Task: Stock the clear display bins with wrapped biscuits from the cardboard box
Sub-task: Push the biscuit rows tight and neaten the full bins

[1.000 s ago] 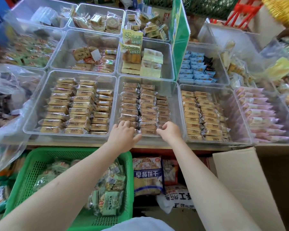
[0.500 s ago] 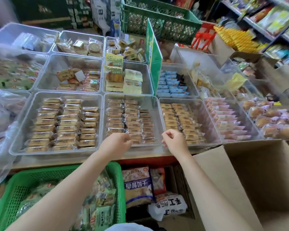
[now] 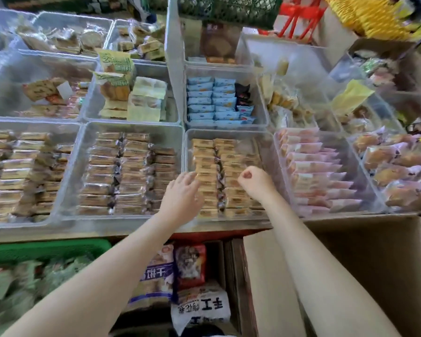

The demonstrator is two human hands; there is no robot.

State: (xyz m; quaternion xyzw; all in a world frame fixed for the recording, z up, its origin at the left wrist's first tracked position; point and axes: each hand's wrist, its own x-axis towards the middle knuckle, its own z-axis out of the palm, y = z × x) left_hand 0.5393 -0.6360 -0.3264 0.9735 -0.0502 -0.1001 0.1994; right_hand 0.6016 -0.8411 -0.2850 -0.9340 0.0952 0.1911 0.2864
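Shop shelving crowded with clear display bins [image 3: 267, 147] fills the view, each one holding its own kind of wrapped snack so buyers can tell them apart through the walls. Both hands reach over the front bin of pale wrapped biscuits [image 3: 206, 166], which lie in tidy overlapping rows, labels up, likely so the stock shows neatly and packs tight. Spread and relaxed, the left hand [image 3: 182, 193] rests its fingertips on the left row as if to square it. Curled closed above the right row, the right hand [image 3: 254, 182] may pinch something small, though blur hides whether it does. Below and to the right, the cardboard box [image 3: 374, 276] stands open beside the shelf, close by for refills; its contents are out of sight.
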